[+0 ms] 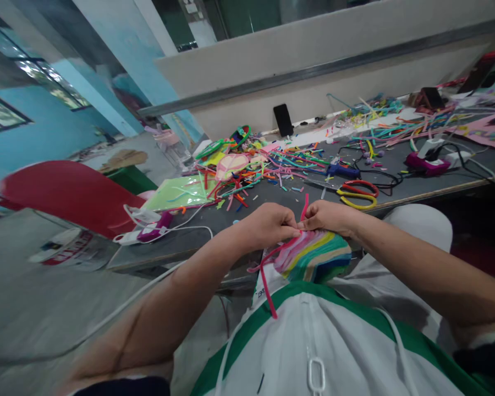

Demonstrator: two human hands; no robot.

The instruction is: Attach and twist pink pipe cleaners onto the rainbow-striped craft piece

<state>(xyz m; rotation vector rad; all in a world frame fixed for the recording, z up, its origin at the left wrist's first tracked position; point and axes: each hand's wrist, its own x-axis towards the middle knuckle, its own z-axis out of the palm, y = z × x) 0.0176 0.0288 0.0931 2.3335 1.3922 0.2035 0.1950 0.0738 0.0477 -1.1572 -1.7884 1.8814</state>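
My left hand [268, 225] and my right hand [328, 216] meet just in front of my chest, fingers pinched together on a pink pipe cleaner [267, 278]. One end of it sticks up between the hands, and the other trails down over my white and green jacket. Under the hands lies a rainbow-striped piece [315, 256] made of coloured strands, which both hands touch at its top edge.
A grey table [272, 195] carries a heap of coloured pipe cleaners [256, 170], red and yellow scissors [357, 193], a blue glue gun [341, 169], a purple glue gun [427, 162], cables and a black phone [282, 119]. A red chair [70, 192] stands at left.
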